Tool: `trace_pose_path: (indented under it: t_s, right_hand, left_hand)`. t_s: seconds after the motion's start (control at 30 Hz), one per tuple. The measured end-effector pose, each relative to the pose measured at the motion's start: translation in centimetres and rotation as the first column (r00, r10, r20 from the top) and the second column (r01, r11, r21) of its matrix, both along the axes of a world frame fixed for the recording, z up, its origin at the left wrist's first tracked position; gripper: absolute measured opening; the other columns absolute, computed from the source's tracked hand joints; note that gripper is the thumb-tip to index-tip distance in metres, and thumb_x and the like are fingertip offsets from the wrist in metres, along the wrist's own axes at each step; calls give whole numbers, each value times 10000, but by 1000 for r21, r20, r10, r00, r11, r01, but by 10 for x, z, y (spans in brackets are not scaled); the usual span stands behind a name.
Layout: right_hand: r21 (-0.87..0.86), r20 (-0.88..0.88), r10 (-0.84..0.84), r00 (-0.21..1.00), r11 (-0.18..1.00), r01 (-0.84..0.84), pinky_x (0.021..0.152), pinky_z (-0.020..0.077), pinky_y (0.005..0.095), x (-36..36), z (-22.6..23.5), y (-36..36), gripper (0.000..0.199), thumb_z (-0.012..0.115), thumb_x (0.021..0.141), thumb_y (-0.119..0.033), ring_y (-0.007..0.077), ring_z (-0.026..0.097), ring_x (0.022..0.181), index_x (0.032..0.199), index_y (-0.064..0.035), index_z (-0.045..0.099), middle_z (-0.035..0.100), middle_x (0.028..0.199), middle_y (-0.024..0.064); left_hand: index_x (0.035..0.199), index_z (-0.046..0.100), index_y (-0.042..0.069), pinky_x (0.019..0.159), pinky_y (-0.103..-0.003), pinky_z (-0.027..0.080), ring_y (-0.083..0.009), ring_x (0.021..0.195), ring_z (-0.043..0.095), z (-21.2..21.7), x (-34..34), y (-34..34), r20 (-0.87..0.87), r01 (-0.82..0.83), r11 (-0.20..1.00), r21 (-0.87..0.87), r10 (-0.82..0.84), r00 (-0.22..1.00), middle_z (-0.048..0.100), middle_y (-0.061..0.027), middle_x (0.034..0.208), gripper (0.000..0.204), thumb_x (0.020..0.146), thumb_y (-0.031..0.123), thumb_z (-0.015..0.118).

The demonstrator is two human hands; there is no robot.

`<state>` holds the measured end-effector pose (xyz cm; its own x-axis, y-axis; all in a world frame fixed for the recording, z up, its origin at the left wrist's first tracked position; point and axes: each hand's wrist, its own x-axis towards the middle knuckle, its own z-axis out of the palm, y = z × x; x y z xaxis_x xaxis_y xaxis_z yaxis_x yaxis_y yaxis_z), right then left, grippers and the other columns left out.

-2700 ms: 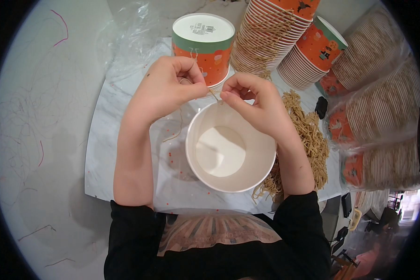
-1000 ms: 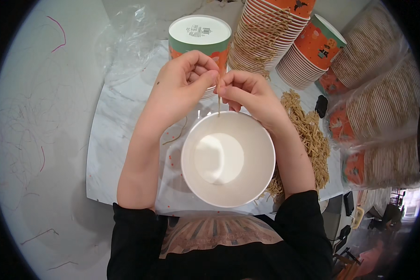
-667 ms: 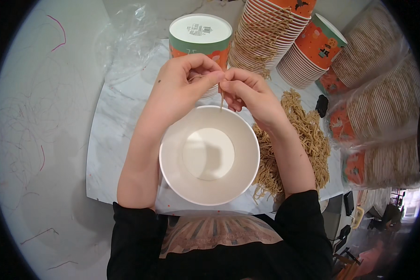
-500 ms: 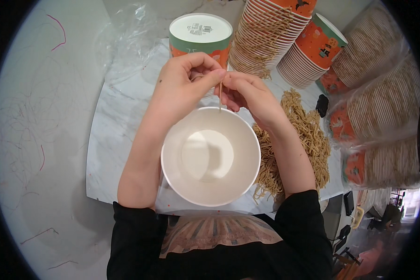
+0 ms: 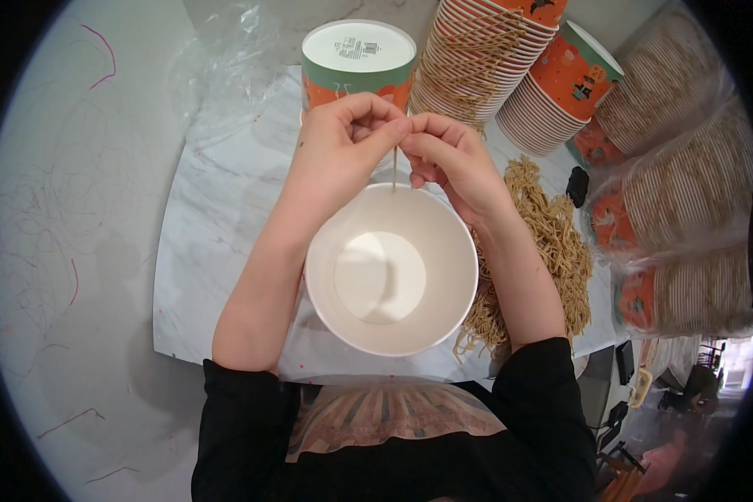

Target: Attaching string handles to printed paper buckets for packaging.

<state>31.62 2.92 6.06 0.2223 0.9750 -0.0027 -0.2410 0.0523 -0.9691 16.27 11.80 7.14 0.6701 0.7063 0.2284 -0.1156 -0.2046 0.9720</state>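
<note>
A round white-lined paper bucket [image 5: 452, 280] faces me with its mouth up, in front of my chest. Beyond its far rim, a thin tan cord [image 5: 394, 171] hangs down to the rim from my fingertips. My left hand [image 5: 343, 151] pinches the cord between thumb and forefinger. From the other side, my right hand [image 5: 453, 163] meets it with thumb and finger pressed together at the cord's top. The exact crossing of the cord is hidden by the fingers. A heap of tan cords [image 5: 560, 243] lies beside and partly under my right forearm.
An upturned orange and green bucket [image 5: 358, 71] stands behind my hands. Next to it rises a nested stack with cord handles [image 5: 468, 71], then another stack [image 5: 544, 100]. Plastic-wrapped stacks [image 5: 669, 184] line the right. Crumpled clear plastic [image 5: 234, 63] lies back left on the marbled table [image 5: 217, 226].
The bucket has shifted slightly to the right and away from me. My right hand's fingers have drawn up closer to my left fingertips at the cord.
</note>
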Motion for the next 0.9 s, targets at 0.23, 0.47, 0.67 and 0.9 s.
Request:
trace_pose_path:
  t_s: [0.23, 0.47, 0.67, 0.9]
  right_hand:
    - [19, 2, 48, 999, 999, -48, 537, 458, 209, 2, -1, 0, 117, 705, 898, -125, 36, 527, 606, 953, -22, 690, 621, 752, -17]
    - [11, 84, 64, 994, 998, -65, 532, 450, 205, 1, -2, 1, 152, 740, 898, -150, 30, 528, 613, 967, -23, 694, 652, 789, -10]
    - [48, 97, 35, 995, 998, -40, 534, 428, 195, 1, -5, 2, 142, 725, 906, -160, 22, 527, 611, 957, -29, 704, 643, 772, -31]
    - [-10, 391, 132, 911, 990, -139, 568, 403, 178, 17, -19, 10, 78, 698, 889, -137, 13, 542, 661, 903, -61, 705, 644, 773, -56]
  left_hand:
    - [1090, 637, -46, 680, -232, 508, -73, 738, 645, -4, 3, 3, 35, -88, 995, 54, 86, 996, 676, -41, 803, 265, 895, 113, 717]
    - [1121, 612, -42, 725, -232, 522, -98, 785, 672, -1, 2, 4, 66, -32, 996, -81, 38, 997, 687, -54, 842, 300, 900, 124, 731]
    - [1110, 635, -17, 689, -223, 509, -77, 753, 644, -3, 2, 8, 67, -34, 997, -67, 39, 997, 670, -41, 818, 299, 863, 99, 758]
    - [1044, 680, 2, 653, -210, 491, -64, 715, 616, -7, -7, 27, 32, -128, 992, -3, 128, 991, 660, -22, 791, 249, 832, 82, 781]
